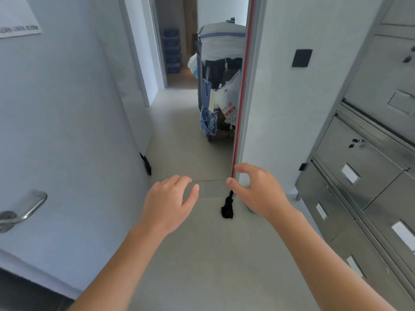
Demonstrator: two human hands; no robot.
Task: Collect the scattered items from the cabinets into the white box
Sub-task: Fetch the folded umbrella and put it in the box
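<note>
Both my hands reach forward over a grey floor and hold nothing. My left hand [170, 200] has relaxed, slightly bent fingers. My right hand [256, 189] is loosely curved, thumb and fingers apart. Steel cabinets with drawers [363, 167] line the right side, all closed. No white box shows in the head view.
An open white door with a metal handle [24, 209] stands at the left. A wall edge with a red strip [241, 104] is ahead, and a black object [228, 207] lies on the floor at its foot. A loaded housekeeping cart [219, 81] stands in the corridor beyond.
</note>
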